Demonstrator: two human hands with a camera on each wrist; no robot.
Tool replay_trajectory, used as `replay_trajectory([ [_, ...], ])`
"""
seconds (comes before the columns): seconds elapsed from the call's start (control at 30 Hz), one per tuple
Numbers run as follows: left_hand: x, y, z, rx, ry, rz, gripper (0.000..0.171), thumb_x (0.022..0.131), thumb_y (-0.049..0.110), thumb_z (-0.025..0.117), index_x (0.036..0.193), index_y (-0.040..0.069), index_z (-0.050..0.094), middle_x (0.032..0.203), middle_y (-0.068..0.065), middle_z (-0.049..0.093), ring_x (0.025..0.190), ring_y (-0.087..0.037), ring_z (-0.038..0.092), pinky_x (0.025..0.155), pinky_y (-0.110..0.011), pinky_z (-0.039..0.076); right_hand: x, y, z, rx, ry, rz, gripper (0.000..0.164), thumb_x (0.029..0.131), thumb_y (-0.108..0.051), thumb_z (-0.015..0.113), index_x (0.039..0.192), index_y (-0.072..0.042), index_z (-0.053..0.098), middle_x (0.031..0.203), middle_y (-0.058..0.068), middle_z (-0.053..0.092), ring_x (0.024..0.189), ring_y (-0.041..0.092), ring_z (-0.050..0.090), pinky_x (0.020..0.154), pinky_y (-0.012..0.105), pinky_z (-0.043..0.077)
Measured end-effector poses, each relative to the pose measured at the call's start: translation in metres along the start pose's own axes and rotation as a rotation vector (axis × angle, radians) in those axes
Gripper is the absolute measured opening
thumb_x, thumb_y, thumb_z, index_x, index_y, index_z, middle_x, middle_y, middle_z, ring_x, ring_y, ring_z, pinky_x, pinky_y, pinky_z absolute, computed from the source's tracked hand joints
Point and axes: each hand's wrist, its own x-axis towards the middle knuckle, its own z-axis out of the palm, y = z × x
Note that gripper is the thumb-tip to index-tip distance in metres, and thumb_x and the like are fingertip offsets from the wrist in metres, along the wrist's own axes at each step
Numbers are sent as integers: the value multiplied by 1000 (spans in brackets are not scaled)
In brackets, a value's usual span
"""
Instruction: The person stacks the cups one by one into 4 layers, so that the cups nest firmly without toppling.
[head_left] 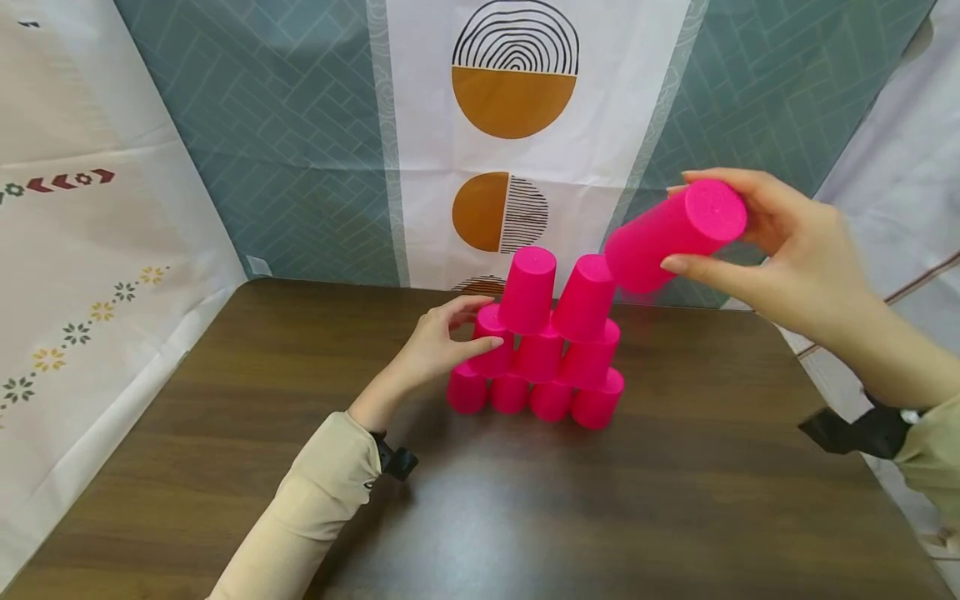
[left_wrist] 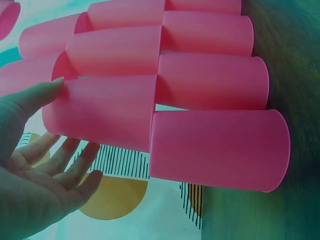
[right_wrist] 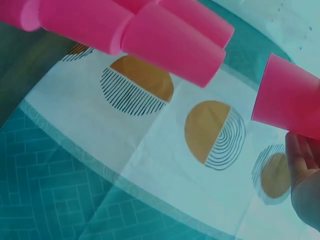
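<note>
Pink cups stand upside down in a stepped wall. Several form the bottom row (head_left: 551, 402), three the middle row and two the top row. My right hand (head_left: 795, 242) grips another pink cup (head_left: 667, 237) between thumb and fingers, tilted up to the right of the top cups (head_left: 585, 300). Its base faces up and right, its mouth down and left. Beside the wall, my left hand (head_left: 438, 346) spreads thumb and fingers around the left middle-row cup (left_wrist: 107, 107). The thumb tip overlaps that cup's base end in the left wrist view, while the other fingers hang loosely apart.
The cups stand on a dark wooden table (head_left: 300, 358), towards its back edge. Behind it hangs a patterned cloth (head_left: 423, 125) with teal sides and orange half-circles. White cloth (head_left: 90, 275) with small floral motifs covers the left side.
</note>
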Motion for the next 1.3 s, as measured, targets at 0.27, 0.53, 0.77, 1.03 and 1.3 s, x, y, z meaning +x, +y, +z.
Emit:
replay_trajectory([
  [0.27, 0, -5, 2, -44, -1, -3, 54, 80, 21, 73, 130, 14, 52, 127, -4, 57, 112, -28, 56, 92, -47, 48, 31, 9, 10, 52, -61, 232, 62, 75, -8, 77, 131, -18, 53, 114, -2, 61, 91, 7, 62, 76, 7, 46],
  [0.53, 0, -9, 2, -94, 24, -27, 52, 78, 21, 76, 125, 14, 57, 120, -6, 61, 105, -26, 61, 86, -38, 52, 50, 21, 26, 185, -109, 344, 58, 82, -17, 72, 135, -22, 50, 115, 0, 60, 97, 14, 60, 73, 14, 51],
  [0.77, -1, -8, 1, -99, 21, -57, 50, 77, 25, 77, 123, 18, 58, 114, 0, 64, 102, -22, 62, 82, -36, 53, 60, 26, 37, 222, -168, 347, 60, 81, -16, 73, 135, -22, 48, 116, 2, 58, 100, 16, 58, 76, 14, 50],
  [1.03, 1, -11, 0, -96, 16, -57, 50, 77, 25, 77, 123, 19, 58, 114, 2, 64, 102, -21, 62, 83, -36, 53, 65, 24, 46, 129, -249, 310, 59, 83, -24, 71, 136, -23, 46, 118, 2, 57, 100, 19, 57, 76, 18, 50],
  [1.3, 1, -12, -1, -106, 18, -67, 50, 77, 24, 77, 123, 18, 58, 113, 2, 64, 102, -20, 62, 82, -35, 53, 66, 26, 53, 88, -280, 314, 61, 83, -28, 70, 138, -25, 44, 118, 2, 56, 100, 19, 56, 76, 21, 51],
])
